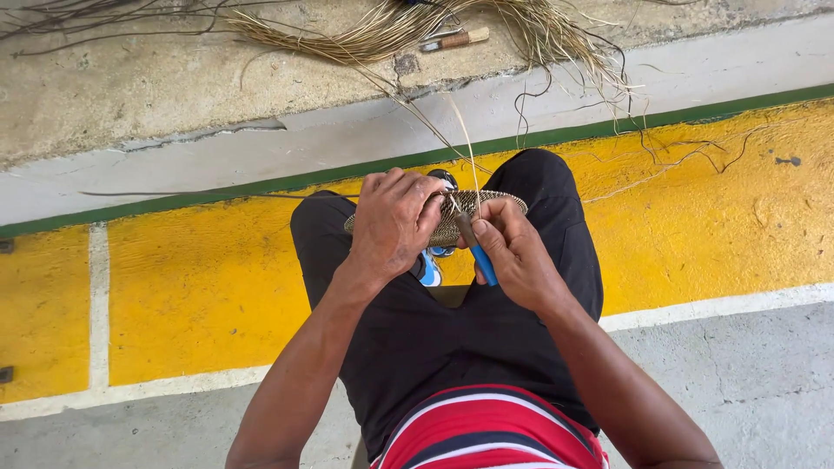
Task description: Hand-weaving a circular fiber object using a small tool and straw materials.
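Both hands work over the knees: left hand point(393, 221) clenched around a small woven basket point(452, 217), right hand point(514, 252) gripping a blue-handled tool point(479, 256) against its rim. Should the point slip, it could jab the left fingers or snap the loose straw strand point(465, 148).

counts from my view

i count two hands: left hand point(393, 221) and right hand point(517, 252), mid-frame. one woven disc point(452, 227) between them. one blue-handled tool point(479, 254). one bundle of straw fibres point(417, 26) at the top centre, with one wooden-handled tool point(456, 39) lying in it. one blue-and-white shoe point(428, 269) shows.
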